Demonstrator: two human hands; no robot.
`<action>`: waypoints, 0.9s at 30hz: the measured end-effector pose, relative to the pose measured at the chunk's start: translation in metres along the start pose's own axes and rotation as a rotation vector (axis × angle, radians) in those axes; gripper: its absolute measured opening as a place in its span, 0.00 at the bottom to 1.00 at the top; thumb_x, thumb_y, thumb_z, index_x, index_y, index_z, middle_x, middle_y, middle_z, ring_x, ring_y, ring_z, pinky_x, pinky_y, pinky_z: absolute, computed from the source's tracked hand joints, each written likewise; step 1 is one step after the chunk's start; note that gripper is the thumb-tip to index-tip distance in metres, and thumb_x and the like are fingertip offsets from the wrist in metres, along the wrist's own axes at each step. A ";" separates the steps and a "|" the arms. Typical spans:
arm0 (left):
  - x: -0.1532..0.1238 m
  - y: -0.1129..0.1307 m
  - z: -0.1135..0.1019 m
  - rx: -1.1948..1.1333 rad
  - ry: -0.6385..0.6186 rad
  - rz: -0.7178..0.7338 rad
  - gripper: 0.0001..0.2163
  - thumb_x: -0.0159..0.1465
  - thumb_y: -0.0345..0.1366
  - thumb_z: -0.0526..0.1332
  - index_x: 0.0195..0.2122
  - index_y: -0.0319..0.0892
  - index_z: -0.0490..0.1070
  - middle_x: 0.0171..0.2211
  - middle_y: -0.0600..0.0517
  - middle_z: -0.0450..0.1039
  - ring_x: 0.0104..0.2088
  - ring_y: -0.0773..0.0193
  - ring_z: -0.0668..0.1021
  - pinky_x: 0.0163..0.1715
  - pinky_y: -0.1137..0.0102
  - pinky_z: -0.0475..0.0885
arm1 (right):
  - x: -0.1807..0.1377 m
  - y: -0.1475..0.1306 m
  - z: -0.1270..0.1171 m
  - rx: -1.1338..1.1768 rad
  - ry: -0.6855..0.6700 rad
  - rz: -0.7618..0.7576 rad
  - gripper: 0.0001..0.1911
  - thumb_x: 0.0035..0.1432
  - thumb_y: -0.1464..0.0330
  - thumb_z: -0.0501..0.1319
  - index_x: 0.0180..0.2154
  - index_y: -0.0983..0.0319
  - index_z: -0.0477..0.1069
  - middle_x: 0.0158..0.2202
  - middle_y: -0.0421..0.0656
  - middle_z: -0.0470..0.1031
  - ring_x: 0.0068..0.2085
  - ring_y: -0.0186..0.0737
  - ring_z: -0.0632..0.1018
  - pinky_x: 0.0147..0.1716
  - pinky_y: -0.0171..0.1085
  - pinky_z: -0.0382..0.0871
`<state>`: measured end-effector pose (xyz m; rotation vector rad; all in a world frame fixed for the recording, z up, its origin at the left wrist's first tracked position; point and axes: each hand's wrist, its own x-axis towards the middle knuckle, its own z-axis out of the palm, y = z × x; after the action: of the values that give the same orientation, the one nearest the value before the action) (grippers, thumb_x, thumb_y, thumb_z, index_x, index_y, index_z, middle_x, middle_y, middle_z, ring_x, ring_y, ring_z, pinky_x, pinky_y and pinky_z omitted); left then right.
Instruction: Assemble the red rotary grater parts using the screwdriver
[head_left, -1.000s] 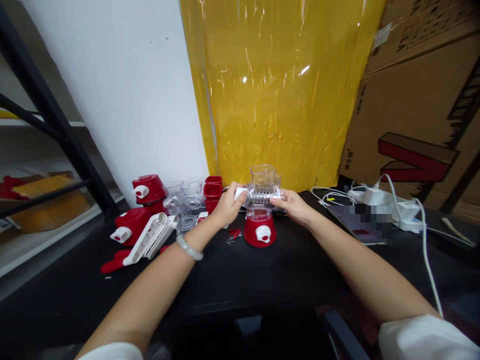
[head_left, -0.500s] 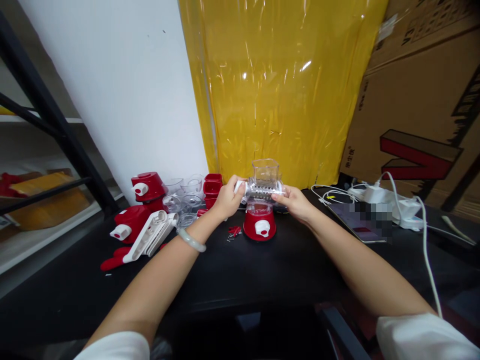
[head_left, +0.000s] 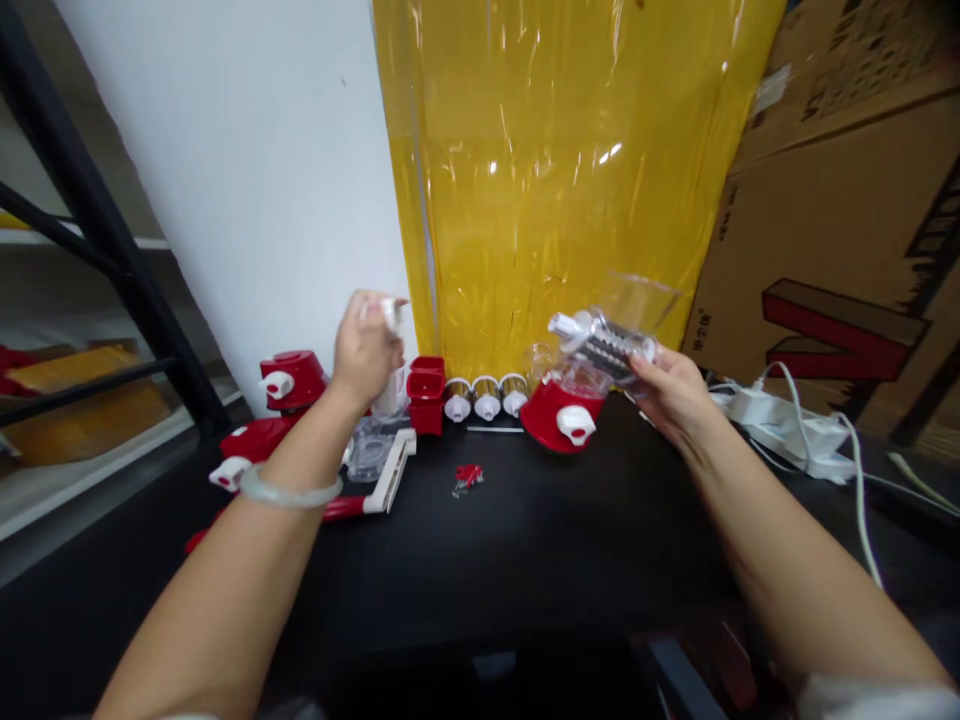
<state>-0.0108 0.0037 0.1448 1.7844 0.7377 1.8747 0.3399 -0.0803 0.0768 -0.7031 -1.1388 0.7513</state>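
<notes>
In the head view, my right hand (head_left: 671,390) grips a rotary grater by the end of its clear plastic housing (head_left: 641,300). A perforated metal drum (head_left: 615,348) sits inside, with a white shaft end sticking out to the left. The grater's red base (head_left: 559,412) is tilted, and I cannot tell if it touches the table. My left hand (head_left: 366,350), blurred, is raised at the left with its fingers closed around a white plastic part (head_left: 390,315). Below that hand lies a white crank arm (head_left: 391,470) with a red handle (head_left: 343,508).
Red bases (head_left: 292,378) are stacked at the left beside clear plastic parts (head_left: 367,450). Red containers (head_left: 426,395), three drums (head_left: 486,398) and a thin rod (head_left: 495,430) line the back. Small red parts and screws (head_left: 469,476) lie mid-table. A power strip (head_left: 806,440) with cables is at right.
My left hand has come off the grater and moved left and up with the white part. My right hand has shifted right, tilting the grater. The drums behind have come into view.
</notes>
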 end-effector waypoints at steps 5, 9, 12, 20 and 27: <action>-0.028 -0.011 0.027 0.002 -0.292 -0.455 0.24 0.63 0.61 0.53 0.33 0.41 0.65 0.18 0.56 0.60 0.14 0.72 0.62 0.13 0.75 0.58 | 0.005 0.018 0.023 -0.031 -0.103 0.085 0.22 0.37 0.57 0.76 0.34 0.61 0.76 0.35 0.46 0.81 0.39 0.46 0.80 0.43 0.45 0.74; -0.061 -0.036 0.032 -0.027 -0.363 -0.740 0.24 0.62 0.63 0.53 0.33 0.44 0.62 0.19 0.58 0.57 0.15 0.72 0.63 0.15 0.74 0.60 | -0.006 0.040 0.035 -0.041 -0.163 0.178 0.22 0.37 0.57 0.76 0.32 0.62 0.76 0.34 0.46 0.80 0.36 0.44 0.80 0.40 0.43 0.73; -0.073 -0.048 0.030 0.001 -0.384 -0.803 0.21 0.60 0.59 0.59 0.34 0.45 0.59 0.20 0.58 0.58 0.17 0.70 0.65 0.18 0.72 0.62 | -0.010 0.049 0.037 -0.037 -0.213 0.222 0.22 0.37 0.57 0.76 0.33 0.62 0.77 0.34 0.46 0.81 0.35 0.43 0.80 0.41 0.42 0.73; -0.097 -0.079 0.026 0.082 -0.360 -0.878 0.18 0.57 0.45 0.68 0.38 0.45 0.60 0.28 0.54 0.63 0.26 0.67 0.71 0.26 0.68 0.74 | -0.012 0.056 0.039 -0.033 -0.233 0.234 0.23 0.35 0.57 0.77 0.34 0.62 0.77 0.33 0.45 0.81 0.36 0.43 0.80 0.43 0.43 0.72; -0.108 -0.086 0.028 0.343 -0.451 -0.756 0.18 0.58 0.47 0.66 0.39 0.42 0.60 0.38 0.43 0.72 0.35 0.55 0.79 0.28 0.62 0.77 | -0.016 0.055 0.035 -0.036 -0.256 0.227 0.24 0.35 0.58 0.77 0.35 0.62 0.78 0.35 0.45 0.82 0.37 0.43 0.80 0.46 0.43 0.72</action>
<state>0.0202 0.0007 0.0074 1.6781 1.3601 0.8581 0.2941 -0.0585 0.0337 -0.7910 -1.3197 1.0376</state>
